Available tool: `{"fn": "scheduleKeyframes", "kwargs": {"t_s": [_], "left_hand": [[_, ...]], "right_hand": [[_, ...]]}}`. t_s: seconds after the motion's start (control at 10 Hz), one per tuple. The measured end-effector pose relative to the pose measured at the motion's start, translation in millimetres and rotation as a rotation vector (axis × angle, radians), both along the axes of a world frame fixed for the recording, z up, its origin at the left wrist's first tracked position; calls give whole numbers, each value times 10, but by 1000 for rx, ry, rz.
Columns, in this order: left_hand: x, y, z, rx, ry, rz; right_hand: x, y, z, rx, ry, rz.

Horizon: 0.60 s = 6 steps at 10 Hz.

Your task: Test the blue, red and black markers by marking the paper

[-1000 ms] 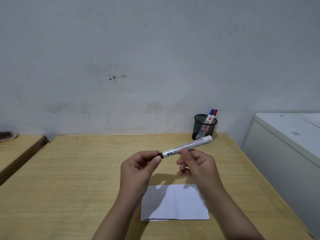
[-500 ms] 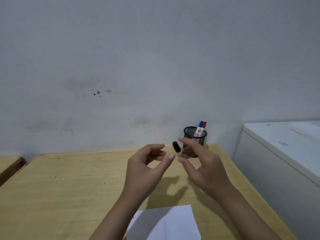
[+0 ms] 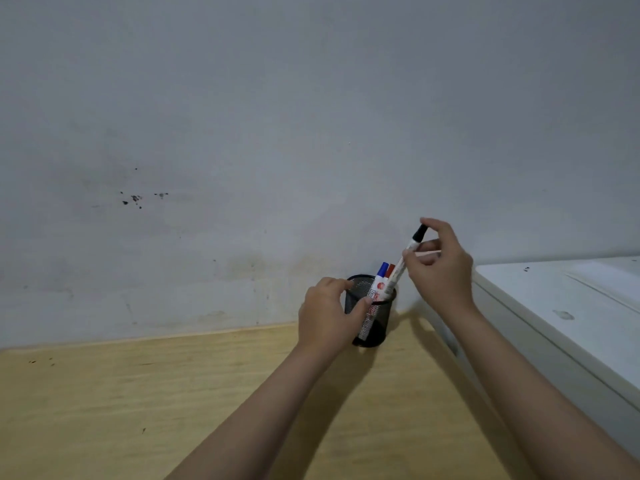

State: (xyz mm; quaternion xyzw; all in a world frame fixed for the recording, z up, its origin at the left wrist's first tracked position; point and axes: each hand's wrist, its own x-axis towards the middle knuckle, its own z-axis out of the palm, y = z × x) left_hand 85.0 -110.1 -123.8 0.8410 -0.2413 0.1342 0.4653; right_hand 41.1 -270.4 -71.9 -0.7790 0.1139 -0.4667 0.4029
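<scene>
Tabletop [image 3: 173, 393]: pale wood, its far edge running along the grey wall [image 3: 277, 116], its right side close against a white cabinet [image 3: 554, 323]. The left and near stretches of the wood lay bare and open.

Mesh cup [image 3: 372, 325]: black, upright, at the far right corner of the tabletop, near both the wall and the cabinet.

Blue marker [image 3: 381, 275] and red marker [image 3: 390, 270]: standing side by side in the cup, caps up, leaning right.

Black marker [image 3: 410, 247]: capped, cap end up, tilted, its lower end at the cup's rim beside the other two; whether it had gone inside could not be told.

Right hand [image 3: 441, 265]: raised over the cup, thumb and fingertips pinching the black marker's upper part, between cup and cabinet, little room to its right.

Left hand [image 3: 327, 315]: curled around the cup's left side, thumb on the mesh, fingers at the rim.

Both forearms reached in from the near right. The paper was out of view.
</scene>
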Motion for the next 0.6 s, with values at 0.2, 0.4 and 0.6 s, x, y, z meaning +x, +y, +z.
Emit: {"fn": "scheduleKeyframes", "kwargs": {"t_s": [0.2, 0.4, 0.6], "left_hand": [[228, -220, -122, 116, -24, 86], [226, -207, -133, 104, -22, 98], [-123, -78, -2, 52, 140, -48]], "right_hand": [[223, -60, -313, 12, 225, -1], [240, -13, -507, 19, 355, 29], [-57, 57, -195, 102, 1, -30]]}}
